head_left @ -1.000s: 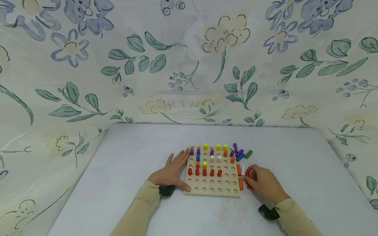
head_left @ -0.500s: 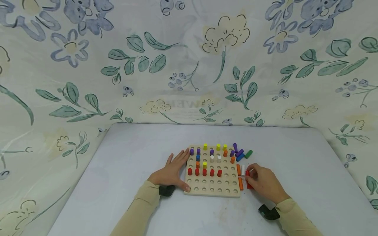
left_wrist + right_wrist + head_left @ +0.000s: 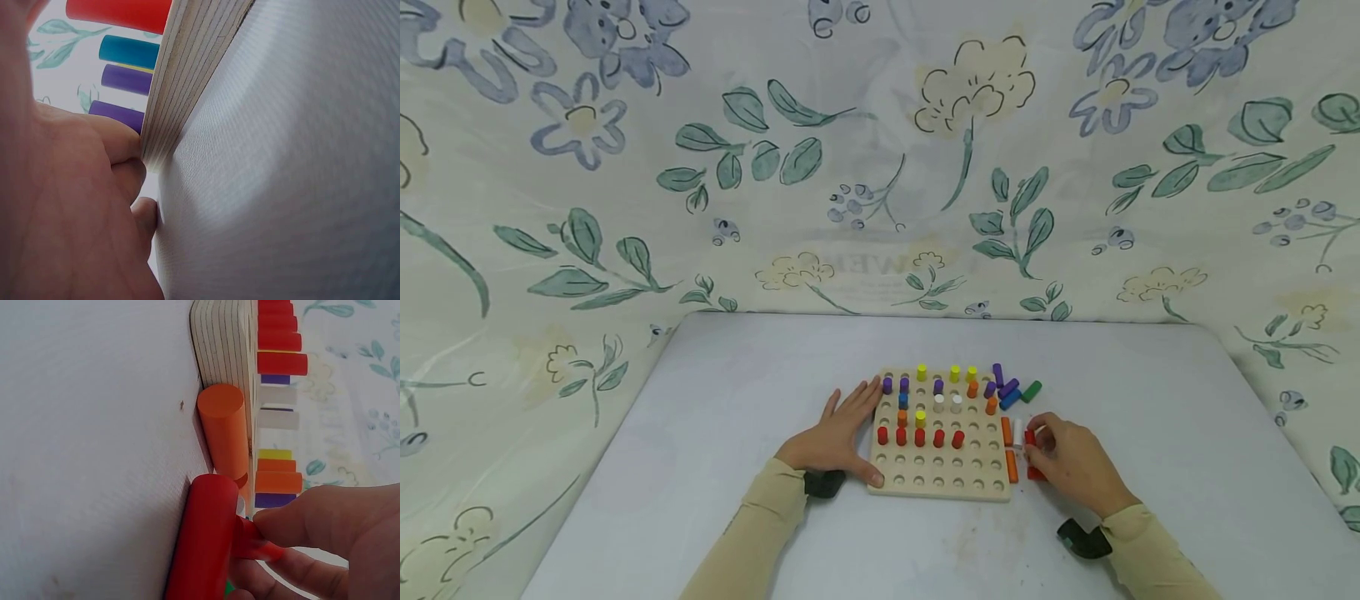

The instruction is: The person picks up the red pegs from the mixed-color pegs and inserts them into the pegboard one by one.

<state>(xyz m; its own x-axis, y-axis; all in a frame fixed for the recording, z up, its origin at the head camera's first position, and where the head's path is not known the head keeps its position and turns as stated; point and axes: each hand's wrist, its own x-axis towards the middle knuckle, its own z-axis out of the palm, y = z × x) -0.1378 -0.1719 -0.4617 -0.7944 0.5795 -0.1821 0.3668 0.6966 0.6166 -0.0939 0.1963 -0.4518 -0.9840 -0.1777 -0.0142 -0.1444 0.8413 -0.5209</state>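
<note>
A wooden pegboard (image 3: 936,492) with rows of round holes lies on the table. Upright in it stand several red pegs (image 3: 920,437), with yellow, purple, orange, white and blue ones behind. My left hand (image 3: 831,442) rests along the board's left edge, fingers spread and thumb at the near corner; in the left wrist view its fingers touch the layered side. To the right of the board, my right hand (image 3: 1071,462) pinches a red peg (image 3: 250,540) between thumb and fingers. Another red peg (image 3: 206,537) lies on the table beside it.
Two orange pegs (image 3: 1012,467) and a white peg (image 3: 1018,432) lie along the board's right edge. Purple, blue (image 3: 1011,400) and green (image 3: 1032,391) pegs lie by its far right corner. A floral curtain (image 3: 880,167) hangs behind the white table (image 3: 760,358).
My right hand has shifted very slightly up and to the right with the red peg between its fingers. The left hand and the board stay where they were.
</note>
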